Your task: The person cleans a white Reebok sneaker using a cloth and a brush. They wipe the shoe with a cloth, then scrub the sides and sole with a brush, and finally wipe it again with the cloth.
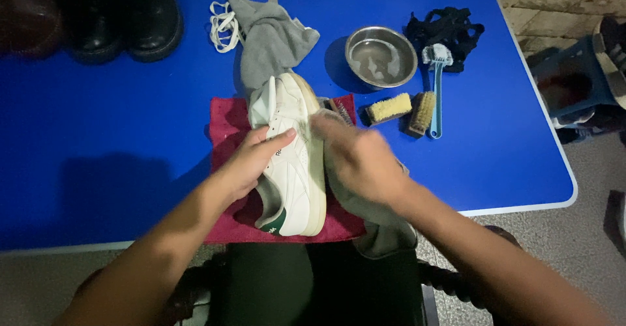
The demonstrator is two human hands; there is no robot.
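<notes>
On a bright blue folding table, seen from the head camera, a person grips a white leather sneaker with a green heel tab, tipped on its side atop a dark red cloth mat near the table's front edge. The left hand is clamped over the shoe's upper, thumb stretched across the lacing area. The right hand, blurred, is pressed against the cream sole edge with a grey rag under its fingers; the rag trails over the front of the table. The two hands sit close together, one on each side of the shoe.

Just beyond the toe lies a crumpled grey cloth, with a loose coil of white shoelaces touching its left side. To the right stands a round steel bowl holding cloudy water. In front of the bowl lie a small wooden brush with yellow bristles and a light blue long-handled double-ended brush, its upper end resting against a bundle of black laces. A pair of black boots stands at the far left corner. A dark brush tip shows just behind the right hand.
</notes>
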